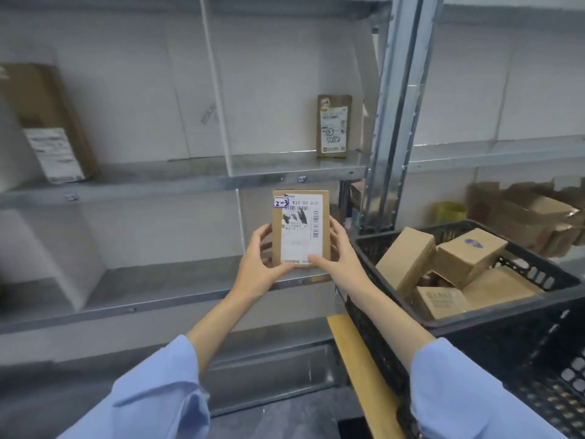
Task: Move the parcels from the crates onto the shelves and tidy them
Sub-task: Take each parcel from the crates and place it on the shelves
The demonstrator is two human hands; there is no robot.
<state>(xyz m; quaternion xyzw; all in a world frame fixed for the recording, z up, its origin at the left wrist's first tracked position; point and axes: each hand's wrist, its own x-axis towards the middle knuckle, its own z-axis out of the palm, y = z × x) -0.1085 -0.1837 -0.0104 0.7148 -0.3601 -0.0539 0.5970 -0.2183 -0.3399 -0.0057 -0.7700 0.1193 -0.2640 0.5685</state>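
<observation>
A small brown cardboard parcel [300,228] with a white shipping label stands upright in front of the lower shelf [158,296]. My left hand [258,263] grips its left edge and my right hand [337,253] grips its right edge, with the thumb across the bottom of the label. A black plastic crate [538,331] at the right holds several brown parcels [408,261]. One labelled parcel [334,126] stands upright on the upper shelf [202,182]. Another larger parcel [47,122] leans at that shelf's far left.
Clear dividers [218,90] split the shelves into bays. A metal upright post [395,106] separates this rack from the one on the right, where flattened cardboard boxes [531,213] and a yellow roll [449,212] lie. The crate sits on a tan board [357,369].
</observation>
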